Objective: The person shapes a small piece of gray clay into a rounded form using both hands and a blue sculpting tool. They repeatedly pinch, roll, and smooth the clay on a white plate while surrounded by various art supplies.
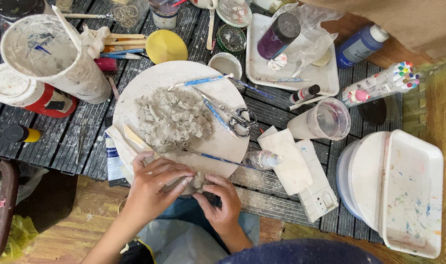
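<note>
Dark slatted tabletop (pixel 76 142) is seen from above, crowded with craft supplies over a wooden floor. Nearest the viewer, a small lump of grey clay (pixel 199 181) is pinched at the near edge of the round white board (pixel 223 142), the landmark here. It is gripped from the left by the curled fingers of the left hand (pixel 157 183) and from the right by the bent fingertips of the right hand (pixel 223 200). On the board's middle a larger crumbled mass of clay (pixel 171 117) is spread. Scissors (pixel 235 120) are laid on the board's right part. Right of the board a clear plastic cup (pixel 325 120) is tipped over. Beyond the board, a yellow disc (pixel 167 46) is placed.
</note>
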